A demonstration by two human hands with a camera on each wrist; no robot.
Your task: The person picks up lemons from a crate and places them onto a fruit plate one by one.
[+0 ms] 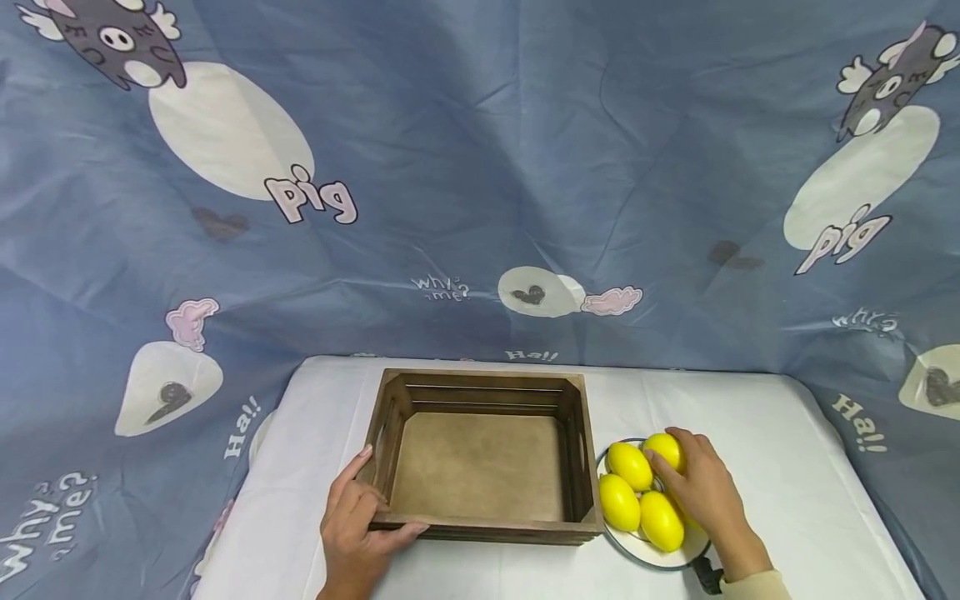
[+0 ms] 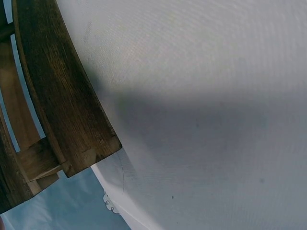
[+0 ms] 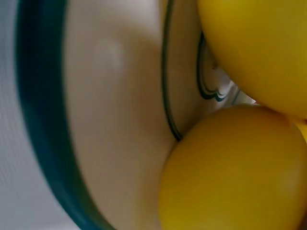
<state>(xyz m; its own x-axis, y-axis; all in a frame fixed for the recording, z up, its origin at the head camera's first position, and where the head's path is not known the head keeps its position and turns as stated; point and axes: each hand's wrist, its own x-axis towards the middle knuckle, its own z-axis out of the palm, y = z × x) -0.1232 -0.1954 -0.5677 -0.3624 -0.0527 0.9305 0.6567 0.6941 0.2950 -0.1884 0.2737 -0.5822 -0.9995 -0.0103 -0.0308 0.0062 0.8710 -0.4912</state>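
Note:
A brown wooden crate (image 1: 495,531) with slatted sides sits on the white cloth, nothing inside it. My left hand (image 1: 354,523) holds its near left corner, thumb along the front rim and fingers at the left side. To the crate's right, a white plate (image 1: 651,557) with a dark rim carries several yellow lemons (image 1: 619,502). My right hand (image 1: 703,483) reaches over the plate's right side and grips the far right lemon (image 1: 663,451) between thumb and fingers. Another lemon is mostly hidden under that hand. In the right wrist view, lemons (image 3: 235,167) fill the right half.
The plate stands close against the crate's near right corner. White cloth (image 1: 795,467) covers the table. A blue curtain (image 1: 480,183) printed with pigs and words rises behind it and along both sides. A small black object (image 1: 707,575) shows at the right wrist.

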